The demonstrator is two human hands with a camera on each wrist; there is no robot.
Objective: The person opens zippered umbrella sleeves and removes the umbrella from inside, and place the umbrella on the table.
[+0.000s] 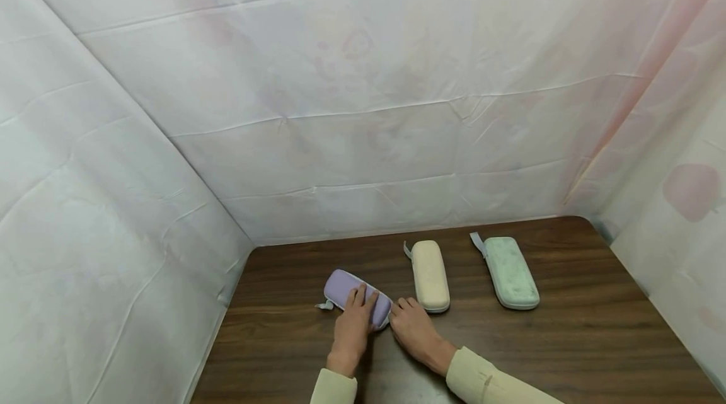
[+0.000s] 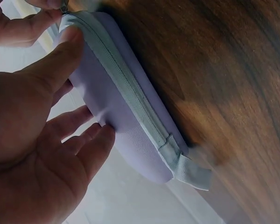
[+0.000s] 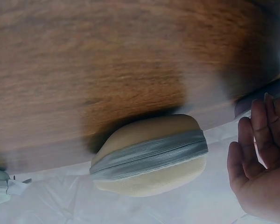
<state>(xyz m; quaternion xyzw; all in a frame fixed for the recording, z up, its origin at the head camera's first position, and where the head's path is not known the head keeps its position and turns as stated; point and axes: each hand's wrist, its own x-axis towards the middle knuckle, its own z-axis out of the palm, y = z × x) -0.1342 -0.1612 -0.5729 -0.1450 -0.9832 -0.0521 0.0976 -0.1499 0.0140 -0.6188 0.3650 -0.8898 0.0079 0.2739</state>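
Observation:
A purple zip case [image 1: 341, 286] lies slantwise on the wooden table, its grey fabric end tab [image 2: 194, 172] pointing left. My left hand [image 1: 351, 326] holds it from above, with the thumb along the zipper side and the fingers over the top. At the right end of the case, my right hand [image 1: 416, 332] pinches the small metal zipper pull [image 2: 64, 6] between thumb and finger. The grey zipper [image 2: 123, 86] looks closed along the side that shows in the left wrist view. My right fingertips hide much of the pull.
A cream zip case [image 1: 430, 275] lies just right of my right hand, and a mint green zip case [image 1: 513, 271] lies farther right. Both have grey end tabs toward the back. Pale printed sheets [image 1: 363, 158] hang behind and beside the dark wooden table [image 1: 590, 334].

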